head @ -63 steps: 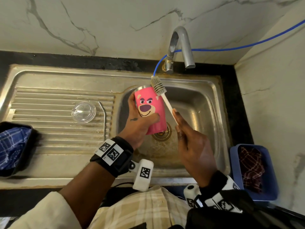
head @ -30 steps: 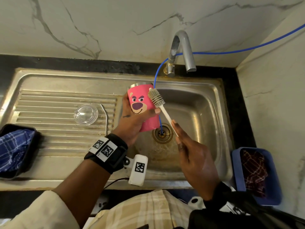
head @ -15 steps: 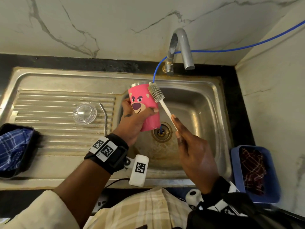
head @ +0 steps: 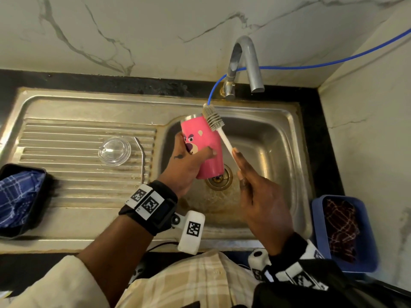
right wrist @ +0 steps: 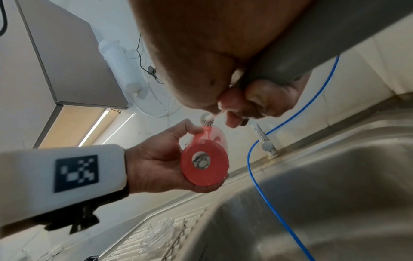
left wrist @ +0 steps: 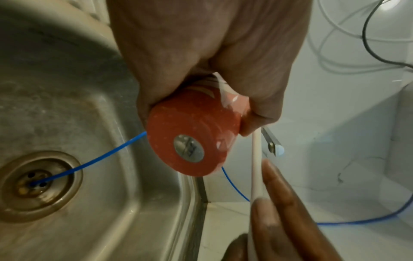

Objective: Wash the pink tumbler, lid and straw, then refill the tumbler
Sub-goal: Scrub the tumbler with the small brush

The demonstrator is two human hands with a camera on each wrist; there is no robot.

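My left hand (head: 189,161) grips the pink tumbler (head: 203,138) with its bear face, held tilted above the sink basin (head: 266,141). Its round base (left wrist: 190,141) (right wrist: 204,169) faces both wrist cameras. My right hand (head: 255,185) pinches the white handle of a bottle brush (head: 213,117). The grey bristle head rests against the tumbler's upper right side, just outside the steel rim. The clear lid (head: 114,151) and the bent metal straw (head: 142,158) lie on the ribbed drainboard to the left.
The steel tap (head: 246,63) stands behind the basin and no water is seen running. A thin blue tube (head: 333,62) runs from the right wall down into the drain (head: 219,178). A black tray with blue cloth (head: 20,196) sits left, a blue tub with dark cloth (head: 342,232) right.
The brush head has slid up along the tumbler's outside toward the rim. My left hand has turned the tumbler, so the bear face now points more to the left.
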